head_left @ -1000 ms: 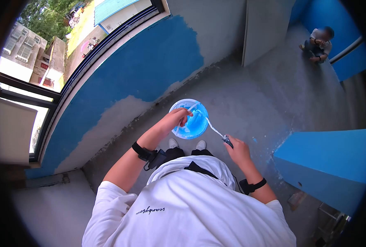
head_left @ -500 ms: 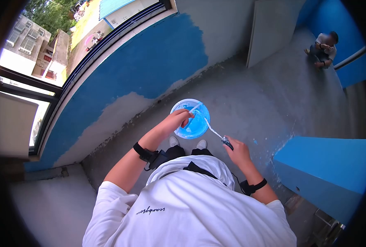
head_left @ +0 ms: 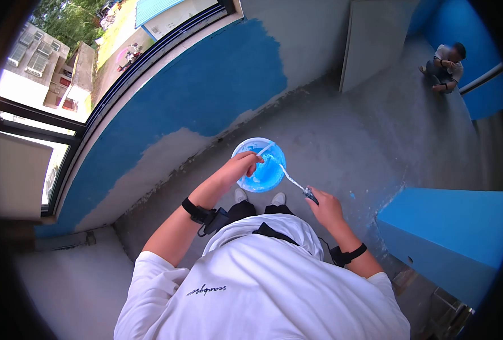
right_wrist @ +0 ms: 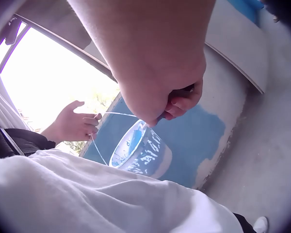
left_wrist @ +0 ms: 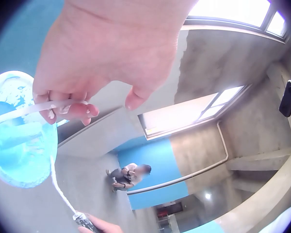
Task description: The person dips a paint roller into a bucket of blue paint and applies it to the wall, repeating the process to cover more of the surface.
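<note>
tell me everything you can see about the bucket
The bucket is round, open-topped and plastic-looking, with a pale rim, blue-and-white markings outside and bright blue paint smeared within. Its thin whitish handle is raised, curled under the left hand's fingers, and the bucket seems to hang from it before the person's feet. A paint-coated rod from the right hand reaches its rim; the base is unclear.

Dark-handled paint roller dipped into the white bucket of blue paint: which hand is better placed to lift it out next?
Probably the right hand: it grips the paint roller by its dark handle, while the left hand holds the bucket by its white handle.
</note>
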`<state>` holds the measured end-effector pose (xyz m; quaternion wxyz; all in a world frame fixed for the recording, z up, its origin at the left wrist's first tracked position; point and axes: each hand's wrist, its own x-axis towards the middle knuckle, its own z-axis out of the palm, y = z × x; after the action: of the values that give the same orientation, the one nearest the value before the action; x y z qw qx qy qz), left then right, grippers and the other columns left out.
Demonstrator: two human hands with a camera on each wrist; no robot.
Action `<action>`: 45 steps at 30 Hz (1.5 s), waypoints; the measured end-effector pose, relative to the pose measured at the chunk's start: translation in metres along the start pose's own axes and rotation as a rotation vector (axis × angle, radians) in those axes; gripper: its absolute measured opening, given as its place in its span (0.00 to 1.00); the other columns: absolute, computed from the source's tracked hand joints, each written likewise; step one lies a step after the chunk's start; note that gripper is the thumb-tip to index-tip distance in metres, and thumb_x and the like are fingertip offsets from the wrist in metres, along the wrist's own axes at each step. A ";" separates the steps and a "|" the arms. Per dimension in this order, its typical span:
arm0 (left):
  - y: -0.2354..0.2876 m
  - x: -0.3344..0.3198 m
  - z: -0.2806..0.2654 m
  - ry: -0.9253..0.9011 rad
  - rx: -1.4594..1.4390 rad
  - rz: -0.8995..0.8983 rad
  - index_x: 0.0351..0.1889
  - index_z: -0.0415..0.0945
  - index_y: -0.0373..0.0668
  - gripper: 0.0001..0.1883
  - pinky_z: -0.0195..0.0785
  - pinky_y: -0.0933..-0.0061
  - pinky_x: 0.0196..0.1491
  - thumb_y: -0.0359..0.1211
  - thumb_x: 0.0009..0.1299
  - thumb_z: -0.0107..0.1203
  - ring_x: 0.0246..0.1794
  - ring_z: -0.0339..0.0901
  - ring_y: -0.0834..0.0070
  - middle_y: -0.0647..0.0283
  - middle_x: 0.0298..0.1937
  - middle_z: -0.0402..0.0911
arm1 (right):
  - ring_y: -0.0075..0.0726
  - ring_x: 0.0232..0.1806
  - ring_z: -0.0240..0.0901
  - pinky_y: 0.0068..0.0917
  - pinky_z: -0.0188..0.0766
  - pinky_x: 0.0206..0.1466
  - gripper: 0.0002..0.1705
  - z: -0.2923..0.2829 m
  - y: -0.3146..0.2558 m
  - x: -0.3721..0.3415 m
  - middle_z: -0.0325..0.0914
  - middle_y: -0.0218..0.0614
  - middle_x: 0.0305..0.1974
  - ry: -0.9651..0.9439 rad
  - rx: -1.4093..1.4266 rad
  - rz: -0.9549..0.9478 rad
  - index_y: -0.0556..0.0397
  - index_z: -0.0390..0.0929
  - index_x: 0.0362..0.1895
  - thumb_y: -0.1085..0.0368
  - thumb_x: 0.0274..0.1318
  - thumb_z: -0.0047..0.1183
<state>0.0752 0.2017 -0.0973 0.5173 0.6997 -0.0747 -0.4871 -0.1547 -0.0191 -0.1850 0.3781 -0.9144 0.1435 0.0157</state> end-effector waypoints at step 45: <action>-0.150 0.091 -0.099 -0.041 0.186 -0.026 0.45 0.73 0.34 0.24 0.67 0.66 0.39 0.48 0.68 0.53 0.33 0.75 0.67 0.56 0.32 0.77 | 0.52 0.27 0.77 0.43 0.72 0.27 0.14 0.059 -0.014 0.187 0.77 0.40 0.28 -0.439 -0.483 -0.323 0.50 0.72 0.37 0.56 0.56 0.59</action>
<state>0.1370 0.2787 -0.2721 0.4420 0.7357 -0.1212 -0.4987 0.0328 -0.0157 -0.2430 0.1707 -0.9631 -0.0953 0.1851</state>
